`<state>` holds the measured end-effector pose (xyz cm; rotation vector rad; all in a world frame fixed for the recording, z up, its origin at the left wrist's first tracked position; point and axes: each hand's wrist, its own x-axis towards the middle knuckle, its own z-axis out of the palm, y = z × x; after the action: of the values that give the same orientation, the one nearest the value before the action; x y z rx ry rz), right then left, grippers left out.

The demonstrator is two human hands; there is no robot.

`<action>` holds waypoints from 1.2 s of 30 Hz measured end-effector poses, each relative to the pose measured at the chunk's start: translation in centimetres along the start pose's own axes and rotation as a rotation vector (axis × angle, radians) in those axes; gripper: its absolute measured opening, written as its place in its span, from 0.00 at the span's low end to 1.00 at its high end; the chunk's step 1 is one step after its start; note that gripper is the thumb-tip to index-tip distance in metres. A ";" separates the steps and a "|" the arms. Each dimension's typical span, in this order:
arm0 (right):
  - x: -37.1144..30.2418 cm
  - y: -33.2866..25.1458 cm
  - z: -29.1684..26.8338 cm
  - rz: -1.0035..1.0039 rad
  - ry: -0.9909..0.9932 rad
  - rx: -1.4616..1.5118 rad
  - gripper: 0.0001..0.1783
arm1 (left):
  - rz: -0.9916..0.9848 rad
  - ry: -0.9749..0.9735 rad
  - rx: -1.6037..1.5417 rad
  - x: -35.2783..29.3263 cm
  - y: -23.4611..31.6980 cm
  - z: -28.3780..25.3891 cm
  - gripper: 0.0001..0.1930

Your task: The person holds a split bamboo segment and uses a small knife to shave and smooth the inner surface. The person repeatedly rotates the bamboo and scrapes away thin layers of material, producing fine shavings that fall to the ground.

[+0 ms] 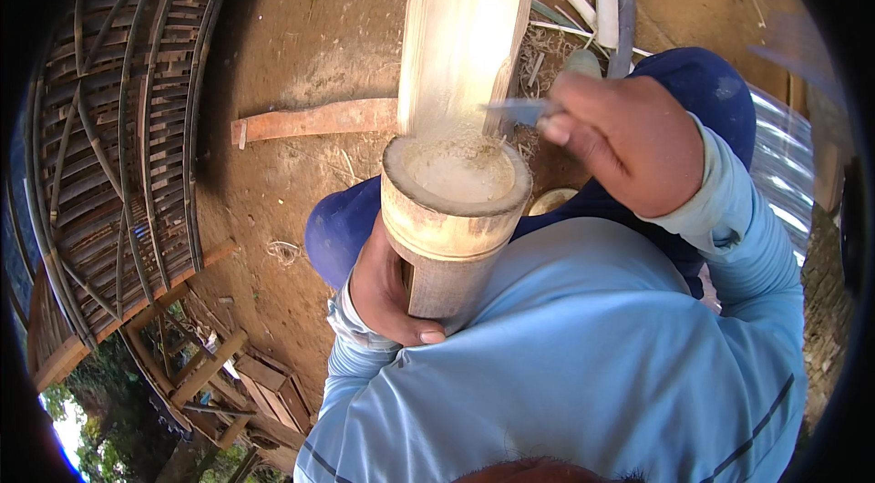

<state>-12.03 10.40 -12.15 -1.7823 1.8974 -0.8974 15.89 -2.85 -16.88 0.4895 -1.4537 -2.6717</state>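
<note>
A thick bamboo section [437,232] leans against my body, its round end with a pale node wall facing up. My left hand [378,287] grips it low on its left side, the thumb in front. Sawdust-like crumbs lie on its top at the far right rim. My right hand [638,141] is closed round a knife [518,109], whose thin blade points left, just beyond the bamboo's far rim. Blade and fingertips are smeared by motion, and the handle is mostly hidden in the fist. Whether the blade touches the bamboo, I cannot tell.
A wide pale wooden board [465,36] lies beyond the bamboo, with a curved reddish strip [319,118] to its left. Split bamboo strips [606,5] and fibres litter the ground at the far right. A slatted bamboo structure [128,118] stands on the left, corrugated metal sheet [782,155] on the right.
</note>
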 end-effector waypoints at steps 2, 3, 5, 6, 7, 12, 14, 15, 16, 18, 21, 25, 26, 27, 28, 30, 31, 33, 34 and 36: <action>0.1 0.1 0.0 -0.007 0.105 -0.032 0.08 | -0.017 -0.027 -0.006 0.2 0.3 -0.2 0.68; 0.4 0.2 0.0 -0.019 0.138 -0.063 0.08 | -0.017 -0.031 -0.023 0.2 0.3 -0.2 0.68; 0.8 0.1 0.0 -0.030 0.185 -0.104 0.08 | -0.007 -0.035 -0.081 0.0 0.0 -0.3 0.67; 1.0 0.0 0.0 -0.029 0.197 -0.113 0.08 | -0.006 -0.011 -0.105 -0.1 -0.1 -0.3 0.67; 1.1 0.0 0.0 -0.023 0.212 -0.131 0.09 | -0.006 0.004 -0.132 0.0 -0.3 -0.3 0.67; 1.2 -0.5 0.6 0.025 0.252 -0.145 0.09 | 0.008 0.014 -0.150 -0.4 -0.3 -0.1 0.66; 1.0 -0.6 0.9 0.045 0.232 -0.130 0.09 | 0.050 -0.012 -0.154 -0.3 -0.4 0.1 0.66; 0.9 -0.6 1.1 0.044 0.215 -0.116 0.10 | 0.058 -0.021 -0.157 -0.2 -0.4 0.1 0.66; 0.8 -0.5 1.2 0.044 0.201 -0.102 0.11 | 0.065 -0.031 -0.161 -0.1 -0.5 0.0 0.66; 0.8 -0.4 1.3 0.049 0.175 -0.089 0.10 | 0.049 -0.054 -0.168 0.1 -0.6 -0.4 0.66; 0.8 -0.4 1.3 0.059 0.142 -0.078 0.10 | 0.053 -0.074 -0.167 0.2 -0.6 -0.6 0.66; 0.7 -0.5 1.4 0.068 0.133 -0.050 0.10 | 0.079 -0.088 -0.169 0.1 -0.8 -0.7 0.65; 0.7 -0.5 1.4 0.075 0.129 -0.044 0.09 | 0.077 -0.083 -0.164 0.0 -0.8 -0.7 0.65; 0.6 -0.5 1.4 0.082 0.125 -0.038 0.09 | 0.077 -0.082 -0.163 0.0 -0.8 -0.7 0.65; 0.5 -0.6 1.4 0.087 0.119 -0.031 0.09 | 0.077 -0.077 -0.162 0.0 -0.8 -0.7 0.65; 0.3 -0.5 1.8 0.086 0.138 -0.024 0.09 | 0.085 -0.082 -0.163 0.1 -0.8 -0.7 0.65; 0.2 -0.5 2.0 0.086 0.147 -0.020 0.10 | 0.091 -0.087 -0.161 0.1 -0.9 -0.7 0.65; 0.0 -0.7 2.0 0.107 0.123 -0.010 0.09 | 0.107 -0.101 -0.152 0.2 -0.9 -0.8 0.65; -0.1 -0.8 2.0 0.119 0.113 -0.006 0.09 | 0.113 -0.107 -0.149 0.3 -0.9 -0.8 0.66; -0.7 -1.1 2.1 0.105 0.056 0.022 0.07 | 0.117 -0.101 -0.150 0.3 -0.9 -0.7 0.66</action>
<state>-9.72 10.72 -13.08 -1.6438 1.9878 -0.9361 15.87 -2.97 -18.09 0.2544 -1.2487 -2.7196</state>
